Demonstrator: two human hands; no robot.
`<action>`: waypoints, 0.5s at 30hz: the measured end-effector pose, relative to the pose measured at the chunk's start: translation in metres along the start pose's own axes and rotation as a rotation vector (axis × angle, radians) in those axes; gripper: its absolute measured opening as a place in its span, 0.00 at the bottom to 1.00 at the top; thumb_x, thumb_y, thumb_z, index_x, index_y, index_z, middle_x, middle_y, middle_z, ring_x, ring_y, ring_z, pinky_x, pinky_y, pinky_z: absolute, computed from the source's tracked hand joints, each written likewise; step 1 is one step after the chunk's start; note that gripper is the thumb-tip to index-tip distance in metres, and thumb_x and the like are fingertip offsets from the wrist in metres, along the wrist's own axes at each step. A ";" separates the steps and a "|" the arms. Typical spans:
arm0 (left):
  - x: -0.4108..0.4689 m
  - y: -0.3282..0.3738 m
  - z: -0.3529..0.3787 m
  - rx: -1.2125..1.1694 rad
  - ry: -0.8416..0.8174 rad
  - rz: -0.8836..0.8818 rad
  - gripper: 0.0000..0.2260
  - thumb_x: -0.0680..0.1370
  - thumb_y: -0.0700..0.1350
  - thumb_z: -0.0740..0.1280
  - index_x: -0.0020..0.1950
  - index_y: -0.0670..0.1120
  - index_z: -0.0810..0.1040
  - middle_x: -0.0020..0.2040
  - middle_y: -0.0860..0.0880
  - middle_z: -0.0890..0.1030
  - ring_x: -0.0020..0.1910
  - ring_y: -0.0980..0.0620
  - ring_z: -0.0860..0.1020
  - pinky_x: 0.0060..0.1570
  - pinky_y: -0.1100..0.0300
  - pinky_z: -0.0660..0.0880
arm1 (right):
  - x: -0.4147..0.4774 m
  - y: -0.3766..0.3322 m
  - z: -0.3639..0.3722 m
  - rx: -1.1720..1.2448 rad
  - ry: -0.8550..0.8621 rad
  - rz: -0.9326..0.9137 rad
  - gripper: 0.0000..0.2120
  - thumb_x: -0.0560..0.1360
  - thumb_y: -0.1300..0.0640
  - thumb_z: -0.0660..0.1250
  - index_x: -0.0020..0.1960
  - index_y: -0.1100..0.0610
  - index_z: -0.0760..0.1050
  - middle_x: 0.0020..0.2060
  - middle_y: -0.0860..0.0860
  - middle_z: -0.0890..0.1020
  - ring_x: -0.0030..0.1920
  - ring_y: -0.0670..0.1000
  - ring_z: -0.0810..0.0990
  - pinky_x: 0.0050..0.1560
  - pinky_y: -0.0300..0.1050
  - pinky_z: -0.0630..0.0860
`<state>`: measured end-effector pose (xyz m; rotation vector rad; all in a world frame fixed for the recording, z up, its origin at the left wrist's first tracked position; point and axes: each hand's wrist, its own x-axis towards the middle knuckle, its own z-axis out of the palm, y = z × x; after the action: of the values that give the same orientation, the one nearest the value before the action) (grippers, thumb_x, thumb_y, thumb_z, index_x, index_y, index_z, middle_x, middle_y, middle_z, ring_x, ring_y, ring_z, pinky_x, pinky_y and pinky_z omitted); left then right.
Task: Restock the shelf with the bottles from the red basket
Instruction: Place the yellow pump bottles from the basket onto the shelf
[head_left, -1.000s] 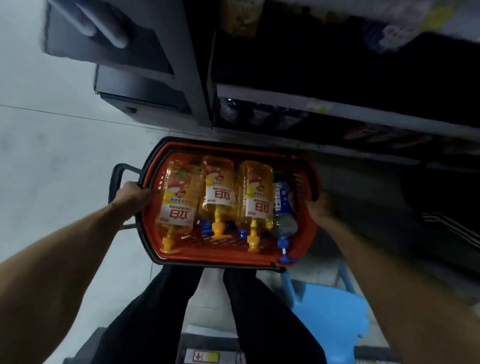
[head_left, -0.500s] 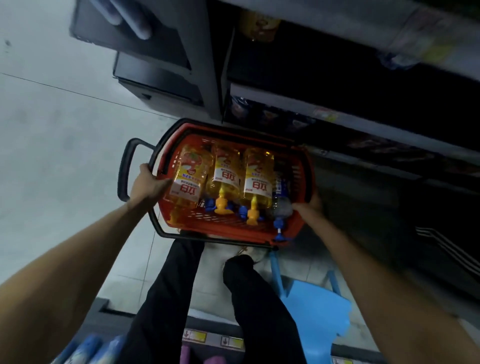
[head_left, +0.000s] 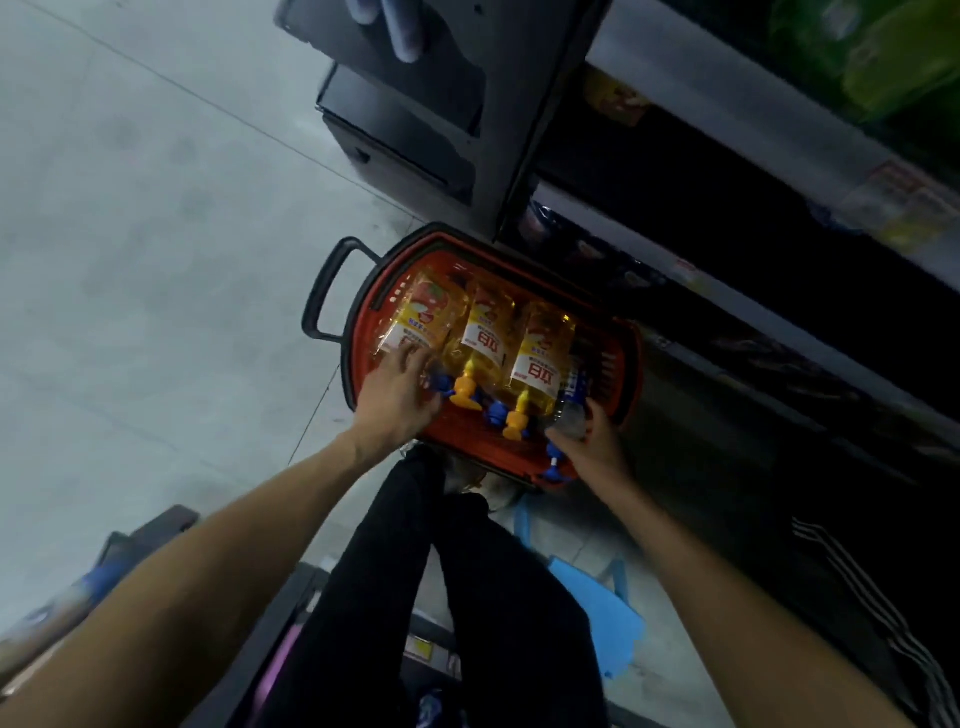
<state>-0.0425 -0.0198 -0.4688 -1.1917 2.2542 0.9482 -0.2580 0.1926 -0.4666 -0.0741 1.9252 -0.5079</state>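
Reaching into the red basket (head_left: 626, 374), the left hand (head_left: 397, 397) lies with its fingers stretched forward over the lower end of the leftmost yellow bottle (head_left: 423, 317), touching it; whether they have closed round it cannot be told. The right hand (head_left: 595, 444) is at the basket's near right corner with its fingers curled round the shoulder of the clear bottle (head_left: 571, 400), gripping it where it lies against the right wall. Between the hands lie the middle yellow bottle (head_left: 485, 332) and the right yellow bottle (head_left: 543, 348), so there are three yellow bottles side by side, all with their caps toward the person, and one clear bottle with a blue label. Two blue caps (head_left: 496, 413) show from under the yellow necks; what they belong to is hidden. The bottles fill the basket from wall to wall, with bare red mesh only along the near edge. A black handle (head_left: 324, 291) sticks out from the basket's left side, and no hand is on it. The basket sits low, just beyond the person's legs (head_left: 467, 597) in black trousers, with its far rim close to the dark upright of the shelf (head_left: 727, 130). To the left is a wide stretch of bare grey floor (head_left: 130, 260). To the right the shelf's lower boards run close along the basket's side, dark and blurred. A blue stool (head_left: 602, 613) stands just beside the right leg, under the right forearm.
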 end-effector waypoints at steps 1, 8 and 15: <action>-0.004 0.006 0.004 0.012 -0.012 0.034 0.35 0.74 0.58 0.69 0.78 0.47 0.67 0.75 0.41 0.70 0.70 0.38 0.73 0.65 0.44 0.75 | -0.003 -0.006 0.005 -0.028 -0.013 -0.015 0.42 0.74 0.58 0.76 0.81 0.54 0.57 0.73 0.54 0.72 0.71 0.52 0.72 0.63 0.47 0.74; -0.021 0.029 0.021 0.017 -0.023 0.101 0.36 0.74 0.64 0.60 0.79 0.50 0.64 0.76 0.42 0.68 0.76 0.41 0.68 0.71 0.42 0.70 | -0.004 -0.041 0.021 -0.357 -0.033 -0.265 0.40 0.75 0.47 0.74 0.81 0.51 0.58 0.77 0.54 0.66 0.76 0.55 0.65 0.71 0.49 0.69; -0.033 0.052 0.062 0.077 0.049 0.072 0.34 0.77 0.61 0.65 0.80 0.49 0.64 0.74 0.42 0.72 0.73 0.41 0.71 0.72 0.46 0.67 | 0.020 -0.029 0.007 -0.771 -0.037 -0.532 0.38 0.77 0.49 0.71 0.80 0.53 0.56 0.77 0.56 0.62 0.76 0.59 0.63 0.73 0.55 0.69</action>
<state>-0.0645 0.0644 -0.4703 -1.1191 2.3641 0.8584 -0.2652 0.1586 -0.4750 -1.1002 1.9574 -0.0703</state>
